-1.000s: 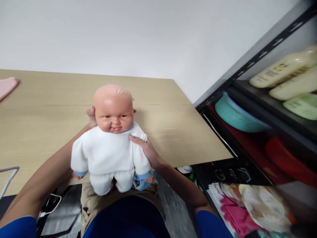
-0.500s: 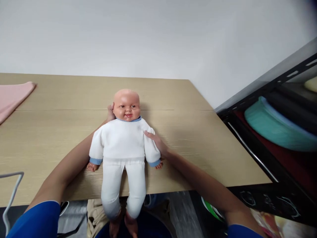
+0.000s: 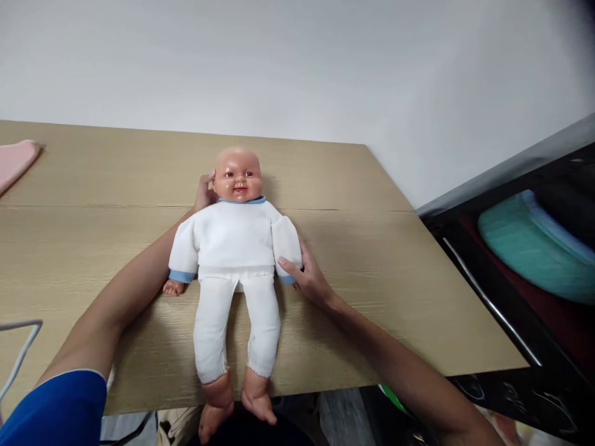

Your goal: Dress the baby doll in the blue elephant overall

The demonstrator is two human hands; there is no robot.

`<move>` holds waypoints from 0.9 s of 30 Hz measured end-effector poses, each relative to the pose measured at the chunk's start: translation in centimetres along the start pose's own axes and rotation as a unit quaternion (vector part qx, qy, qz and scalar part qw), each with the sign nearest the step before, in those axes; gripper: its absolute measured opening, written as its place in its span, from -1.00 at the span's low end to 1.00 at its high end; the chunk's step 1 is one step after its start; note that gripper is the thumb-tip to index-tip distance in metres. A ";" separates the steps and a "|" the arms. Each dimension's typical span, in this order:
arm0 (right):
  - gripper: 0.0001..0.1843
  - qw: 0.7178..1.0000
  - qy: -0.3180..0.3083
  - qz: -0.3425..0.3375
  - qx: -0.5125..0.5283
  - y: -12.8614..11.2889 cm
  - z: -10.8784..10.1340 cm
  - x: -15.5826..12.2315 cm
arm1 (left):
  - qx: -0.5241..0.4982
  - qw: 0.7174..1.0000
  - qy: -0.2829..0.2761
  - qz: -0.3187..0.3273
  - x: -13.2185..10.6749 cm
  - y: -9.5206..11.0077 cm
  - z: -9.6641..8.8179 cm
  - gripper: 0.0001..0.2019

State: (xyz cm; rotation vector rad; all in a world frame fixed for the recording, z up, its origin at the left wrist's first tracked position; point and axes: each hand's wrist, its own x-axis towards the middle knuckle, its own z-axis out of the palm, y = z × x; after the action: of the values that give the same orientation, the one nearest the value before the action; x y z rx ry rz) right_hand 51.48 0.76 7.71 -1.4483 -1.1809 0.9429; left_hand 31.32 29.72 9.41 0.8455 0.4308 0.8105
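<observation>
A baby doll (image 3: 236, 238) in a white top with blue collar and cuffs and white trousers lies face up on the wooden table (image 3: 362, 248). Its bare feet hang past the near table edge. Behind the doll's head and neck, my left hand (image 3: 205, 191) is cupped in support, its fingers partly hidden by the head. My right hand (image 3: 304, 272) grips the doll's sleeve near the blue cuff, thumb on top and fingers behind the arm.
A pink cloth (image 3: 16, 162) lies at the table's far left. On the right stands a black rack (image 3: 493, 303) holding a teal basin (image 3: 534, 248). A grey bent rod (image 3: 21, 356) shows at the lower left, and a white wall (image 3: 279, 68) rises behind the table.
The doll's legs have risen in view, with more of them over the table. My right hand has slid down the doll's arm from the upper sleeve to the cuff. My left hand stays at the head.
</observation>
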 end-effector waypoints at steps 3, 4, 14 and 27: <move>-0.05 0.994 0.030 -0.026 -0.101 0.4 -0.1 -0.2 | -0.005 0.999 0.017 -0.039 0.2 0.4 -0.8 -0.32; -0.09 0.991 0.037 -0.031 -0.126 0.5 -0.1 -0.3 | -0.002 0.999 0.010 -0.049 0.2 0.4 -1.0 -0.32; -0.19 0.980 0.063 -0.049 -0.183 1.2 -0.1 -0.9 | 0.060 0.996 -0.040 -0.057 0.6 -0.3 -1.0 -0.31; -0.21 0.976 0.050 -0.068 -0.199 1.1 -0.4 -0.7 | 0.045 0.999 0.004 -0.017 1.5 -0.7 -1.8 -0.47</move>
State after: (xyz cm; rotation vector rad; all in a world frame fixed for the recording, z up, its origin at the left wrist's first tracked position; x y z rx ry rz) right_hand 51.95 -0.06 6.69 -1.6799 -1.4297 0.5508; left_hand 31.45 31.48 7.68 0.9163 0.4909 0.7686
